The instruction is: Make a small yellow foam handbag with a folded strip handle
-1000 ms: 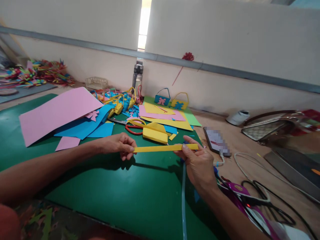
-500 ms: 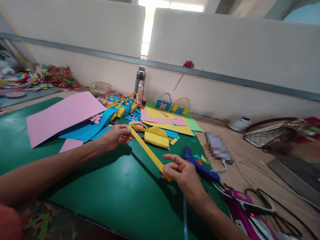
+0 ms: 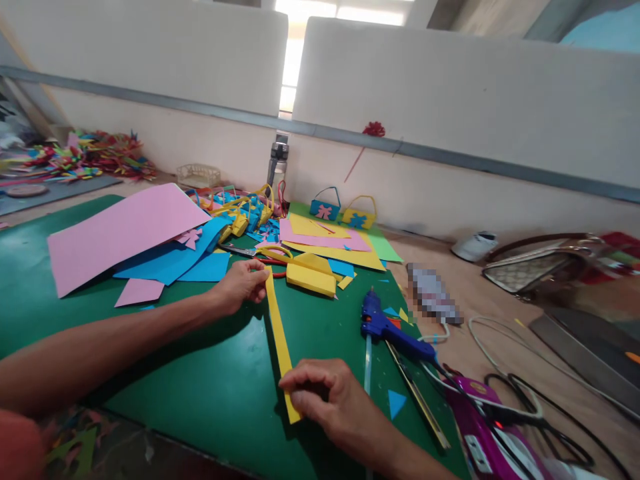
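The left hand (image 3: 243, 287), just left of the frame's centre, is pinching the upper end of a yellow strip (image 3: 279, 333), and the right hand (image 3: 340, 403), at lower centre, is gripping it close to its lower end, leaving a short tail showing past the thumb. The strip is running on a slant between them above the green table (image 3: 210, 393); being held at both ends is probably keeping it straight and flat (a limp piece would likely be curling otherwise)

Just beyond the left hand, near the centre, a yellow box (image 3: 311, 280) is lying within easy reach, with scissors (image 3: 240, 251) resting behind it. Right of centre, a blue glue gun (image 3: 375, 320) is lying with its nozzle upward, seemingly parked clear of the strip, and a clear glue stick (image 3: 369, 360) is hanging down from it, passing behind the right arm. A thin metallic bar (image 3: 417, 393) and a blue scrap (image 3: 396, 403) are crowding that arm at lower right, where the black cable (image 3: 505, 443) is also looping over a purple power strip (image 3: 467, 407). A big pink sheet (image 3: 130, 233) is covering part of the blue sheets (image 3: 160, 265) at left, limiting room beyond the left forearm
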`<state>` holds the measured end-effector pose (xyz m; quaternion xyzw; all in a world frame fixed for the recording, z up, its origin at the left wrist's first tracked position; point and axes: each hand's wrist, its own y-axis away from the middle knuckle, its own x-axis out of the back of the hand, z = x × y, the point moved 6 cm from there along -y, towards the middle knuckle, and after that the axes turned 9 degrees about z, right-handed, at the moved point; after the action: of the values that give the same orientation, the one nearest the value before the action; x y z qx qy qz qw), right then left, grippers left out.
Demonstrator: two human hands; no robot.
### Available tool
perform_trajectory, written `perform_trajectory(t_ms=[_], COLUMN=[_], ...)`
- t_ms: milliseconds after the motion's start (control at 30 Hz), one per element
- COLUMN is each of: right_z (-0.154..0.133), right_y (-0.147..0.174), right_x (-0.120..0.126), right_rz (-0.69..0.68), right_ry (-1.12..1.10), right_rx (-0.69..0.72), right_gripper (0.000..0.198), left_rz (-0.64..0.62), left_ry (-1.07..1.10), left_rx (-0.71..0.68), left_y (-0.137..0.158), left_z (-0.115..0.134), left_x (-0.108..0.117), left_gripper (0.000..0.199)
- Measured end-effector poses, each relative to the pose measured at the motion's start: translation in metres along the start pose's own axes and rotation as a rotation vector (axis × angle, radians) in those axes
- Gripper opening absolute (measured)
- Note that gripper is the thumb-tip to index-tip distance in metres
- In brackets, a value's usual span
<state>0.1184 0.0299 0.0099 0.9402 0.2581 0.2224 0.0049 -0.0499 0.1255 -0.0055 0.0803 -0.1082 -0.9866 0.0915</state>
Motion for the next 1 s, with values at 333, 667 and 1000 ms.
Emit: perform_trajectory(t_ms=[333, 667, 1000], right_z=[0.016, -0.001, -0.011], right_y=[-0.003, 0.008, 0.005], right_x=[-0.008, -0.016, -0.005], right_rz=[-0.015, -0.215, -0.158], right_ry=[-0.136, 0.034, 0.258], right_rx=[-0.193, 0.014, 0.165], right_gripper=[0.019, 0.025, 0.022], left_rz=[-0.041, -0.14, -0.116], left_ry=[-0.162, -0.564, -0.978], left_rx=[-0.053, -0.309, -0.798], left_y=[0.02, 0.003, 0.02], left_z=[-0.004, -0.003, 0.008], left_x=[-0.01, -0.009, -0.009], left_gripper=[0.04, 0.04, 0.034])
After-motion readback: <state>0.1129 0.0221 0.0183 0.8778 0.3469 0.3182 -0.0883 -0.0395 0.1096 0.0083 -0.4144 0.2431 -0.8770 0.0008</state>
